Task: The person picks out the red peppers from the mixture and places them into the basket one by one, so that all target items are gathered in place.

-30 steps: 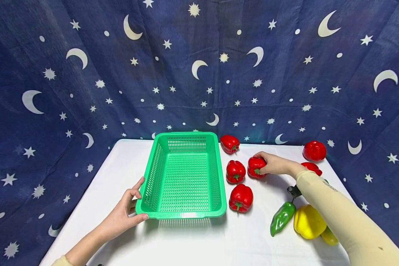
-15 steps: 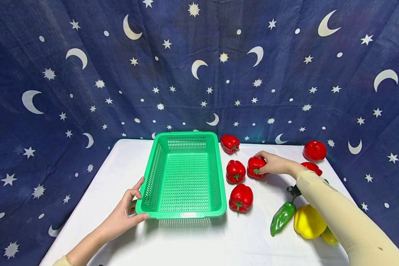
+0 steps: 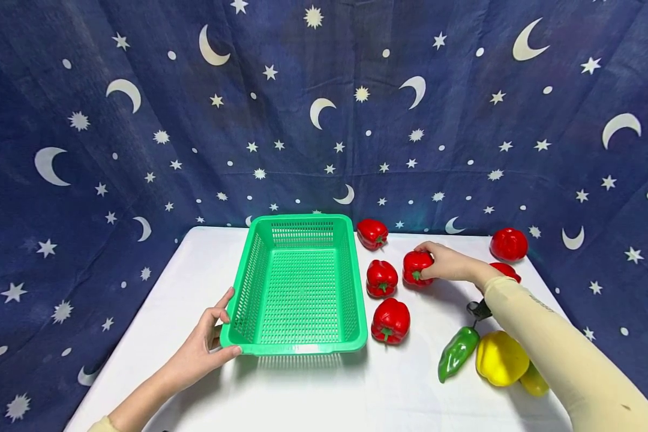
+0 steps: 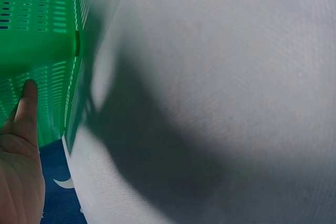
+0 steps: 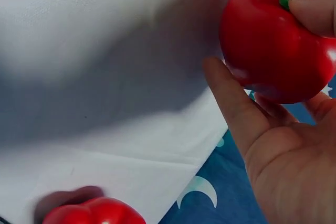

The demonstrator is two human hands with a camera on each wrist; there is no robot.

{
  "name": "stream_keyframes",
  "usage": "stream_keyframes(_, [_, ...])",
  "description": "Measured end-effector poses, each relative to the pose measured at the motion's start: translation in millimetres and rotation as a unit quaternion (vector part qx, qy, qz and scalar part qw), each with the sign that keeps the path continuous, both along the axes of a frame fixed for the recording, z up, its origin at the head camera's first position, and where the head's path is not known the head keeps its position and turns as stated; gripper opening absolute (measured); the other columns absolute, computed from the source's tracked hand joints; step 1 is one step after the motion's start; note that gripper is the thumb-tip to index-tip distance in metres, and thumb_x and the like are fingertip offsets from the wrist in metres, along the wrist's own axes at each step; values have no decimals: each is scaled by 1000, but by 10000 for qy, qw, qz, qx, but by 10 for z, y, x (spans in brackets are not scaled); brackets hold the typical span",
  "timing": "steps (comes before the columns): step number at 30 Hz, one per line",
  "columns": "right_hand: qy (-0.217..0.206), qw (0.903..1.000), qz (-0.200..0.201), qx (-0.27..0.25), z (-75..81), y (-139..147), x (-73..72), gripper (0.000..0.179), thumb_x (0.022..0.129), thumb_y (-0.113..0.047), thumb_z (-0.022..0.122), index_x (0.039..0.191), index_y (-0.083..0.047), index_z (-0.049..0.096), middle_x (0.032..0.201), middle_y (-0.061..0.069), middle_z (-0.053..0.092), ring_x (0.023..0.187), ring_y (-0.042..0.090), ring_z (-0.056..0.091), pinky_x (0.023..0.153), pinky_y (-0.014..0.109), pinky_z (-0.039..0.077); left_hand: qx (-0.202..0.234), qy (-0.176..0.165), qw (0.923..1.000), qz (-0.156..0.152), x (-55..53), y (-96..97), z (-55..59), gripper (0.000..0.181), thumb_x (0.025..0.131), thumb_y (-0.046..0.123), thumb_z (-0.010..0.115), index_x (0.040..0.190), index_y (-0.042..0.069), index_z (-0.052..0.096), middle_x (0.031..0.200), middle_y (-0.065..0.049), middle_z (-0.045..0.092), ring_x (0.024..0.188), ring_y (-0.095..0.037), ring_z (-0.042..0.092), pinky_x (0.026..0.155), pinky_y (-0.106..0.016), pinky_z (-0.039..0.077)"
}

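My left hand (image 3: 194,348) holds the near-left corner of a green perforated plastic basket (image 3: 312,348), with the thumb at the front rim and the fingers at the left side. The left wrist view shows the thumb against the basket wall (image 4: 50,103). My right hand (image 3: 447,263) grips a red bell pepper (image 3: 414,264) from above and the right side. In the right wrist view the thumb lies by the green stem of this pepper (image 5: 268,40). Three more red bell peppers (image 3: 381,278) stand between it and the basket, at the basket's right side.
At the right lie a green pepper (image 3: 458,354), a yellow bell pepper (image 3: 501,359), another yellow item (image 3: 533,381) and a dark item (image 3: 479,309) partly under the sleeve. Two red vegetables (image 3: 509,244) sit at the far right. A starry blue curtain (image 3: 324,120) hangs behind the white table (image 3: 302,396).
My right hand and the red bell pepper have shifted very slightly up and to the right. The left hand and the basket have stayed in place.
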State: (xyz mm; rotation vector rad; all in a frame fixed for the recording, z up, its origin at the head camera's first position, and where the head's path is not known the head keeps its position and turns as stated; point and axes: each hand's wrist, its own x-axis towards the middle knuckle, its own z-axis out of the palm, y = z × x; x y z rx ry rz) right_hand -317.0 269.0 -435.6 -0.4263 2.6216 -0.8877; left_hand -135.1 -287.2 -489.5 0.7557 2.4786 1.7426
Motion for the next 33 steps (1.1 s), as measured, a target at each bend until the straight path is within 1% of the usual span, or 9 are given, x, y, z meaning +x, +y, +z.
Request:
stream_keyframes(4, [32,9998,-6,-219,86,-14,30,69,82,-14,77,140,4,44,127,22,58,109,32,58,89,38,52,41,-3,10000,7,5,3,0,46,92,-1,71,117,6,33,171,-11,3,120,-49,57,89,-32,53])
stream_keyframes(7, [57,9993,20,-362,172,-34,62,68,84,-14,76,141,4,43,130,23,56,111,33,59,91,41,52,42,-5,10000,25,7,4,-3,46,92,-1,71,117,7,33,172,-10,4,119,-46,58,90,-32,53])
stream_keyframes(12, [207,9994,-19,-283,333,-66,109,69,86,-18,75,144,-1,43,135,24,51,116,36,55,95,48,50,18,47,10000,49,6,-1,-14,47,92,-1,72,118,7,34,172,-10,4,117,-44,60,89,-32,52])
stream_keyframes(17, [207,9989,-114,-397,468,-96,139,69,86,-18,74,147,-6,43,137,21,50,118,37,53,93,47,52,46,22,10000,54,5,5,-13,47,92,-1,72,118,8,34,172,-8,4,117,-42,61,89,-32,53])
stream_keyframes(19, [201,9986,-134,-461,516,-106,146,69,86,-17,73,147,-8,43,137,21,51,118,37,54,92,46,52,106,-31,9999,47,7,13,-9,47,92,-1,72,118,9,34,172,-8,4,116,-42,62,88,-32,53])
stream_keyframes(23, [232,9982,-105,-548,614,-146,158,69,87,-17,73,148,-10,43,136,18,52,117,35,55,91,45,52,365,-87,9993,-64,4,26,-14,47,91,-6,70,117,6,33,172,-10,3,118,-44,59,84,-34,55])
stream_keyframes(26, [311,9978,-41,-583,678,-194,157,68,87,-17,73,148,-12,43,135,16,53,115,33,56,91,44,52,519,-76,9986,-111,-4,27,-34,47,90,-8,70,117,3,33,171,-13,2,122,-42,55,79,-35,57])
stream_keyframes(29, [357,9975,14,-609,734,-256,161,68,88,-18,73,148,-13,43,137,14,52,116,31,57,91,44,52,568,-62,9983,-100,-9,24,-58,47,89,-9,70,117,2,33,171,-14,2,125,-39,54,76,-35,57])
stream_keyframes(33, [332,9974,56,-636,799,-350,168,69,88,-21,74,149,-18,42,138,12,52,116,30,57,92,46,52,650,-106,9977,-157,-7,27,-67,46,90,-10,68,116,1,32,171,-16,1,121,-44,54,74,-35,57])
